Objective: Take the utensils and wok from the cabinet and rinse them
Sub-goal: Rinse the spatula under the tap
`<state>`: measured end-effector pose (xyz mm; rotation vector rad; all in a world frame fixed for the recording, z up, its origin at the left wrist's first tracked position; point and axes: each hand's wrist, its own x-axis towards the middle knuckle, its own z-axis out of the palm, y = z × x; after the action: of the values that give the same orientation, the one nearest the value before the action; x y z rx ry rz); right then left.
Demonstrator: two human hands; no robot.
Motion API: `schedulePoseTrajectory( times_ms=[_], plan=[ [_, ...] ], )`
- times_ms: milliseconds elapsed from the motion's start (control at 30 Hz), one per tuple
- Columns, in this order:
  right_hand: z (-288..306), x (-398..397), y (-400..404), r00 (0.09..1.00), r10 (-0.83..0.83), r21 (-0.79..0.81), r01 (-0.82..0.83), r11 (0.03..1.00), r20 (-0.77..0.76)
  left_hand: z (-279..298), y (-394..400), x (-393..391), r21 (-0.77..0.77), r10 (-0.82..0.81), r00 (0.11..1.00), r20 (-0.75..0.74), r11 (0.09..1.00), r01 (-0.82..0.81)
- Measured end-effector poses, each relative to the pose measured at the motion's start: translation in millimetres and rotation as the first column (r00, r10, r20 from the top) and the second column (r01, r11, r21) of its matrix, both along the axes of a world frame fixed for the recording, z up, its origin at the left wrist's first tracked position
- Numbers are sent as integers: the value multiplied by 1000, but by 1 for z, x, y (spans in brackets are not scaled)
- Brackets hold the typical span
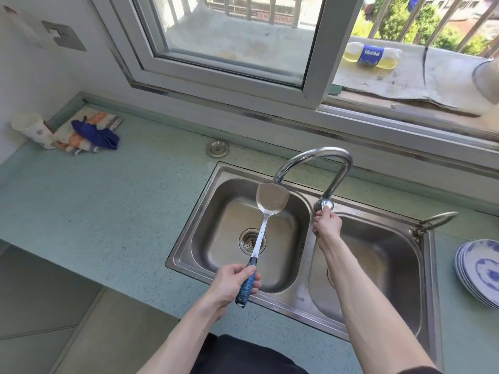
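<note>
We hold the spatula point(266, 217) in our left hand point(234, 284), fingers curled round its blue handle, blade up under the faucet point(321, 168) spout, over the left basin of the sink point(189, 255). Our right hand point(326, 225) grips the faucet lever at the divider between basins. At the counter point(108, 211) back-left corner: a paper cup point(33, 129) on its side, a striped cloth point(86, 130), a blue rag point(97, 134). Stacked plates point(478, 271) sit at the right edge. A bottle point(372, 55) lies on the window ledge.
</note>
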<state>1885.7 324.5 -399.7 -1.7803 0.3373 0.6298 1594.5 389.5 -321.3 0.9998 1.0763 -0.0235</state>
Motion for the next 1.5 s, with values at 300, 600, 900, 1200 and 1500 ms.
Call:
schedulePoseTrajectory(
  times_ms=[300, 600, 900, 1200, 1500],
  plan=[
    [7, 1, 0, 998, -9, 31, 11, 999, -58, 3, -5, -8, 9, 33, 999, 20, 999, -33],
    [4, 2, -1, 999, -11, 61, 14, 998, -50, 0, -10, -16, 15, 16, 1000, -2, 1000, -16],
    [10, -48, -11, 990, 99, 42, -95, 995, -105, -4, -9, -13, 8, 11, 1000, 2, 1000, -11],
    [24, -145, -4, 852, 494, 145, -474, 869, -175, -10, -14, 4, 0, -1, 1000, -31, 1000, 1],
    [38, -138, 1, 848, 530, 58, -528, 847, -12, -2, -16, 23, -52, -64, 998, -7, 997, 64]
  ],
)
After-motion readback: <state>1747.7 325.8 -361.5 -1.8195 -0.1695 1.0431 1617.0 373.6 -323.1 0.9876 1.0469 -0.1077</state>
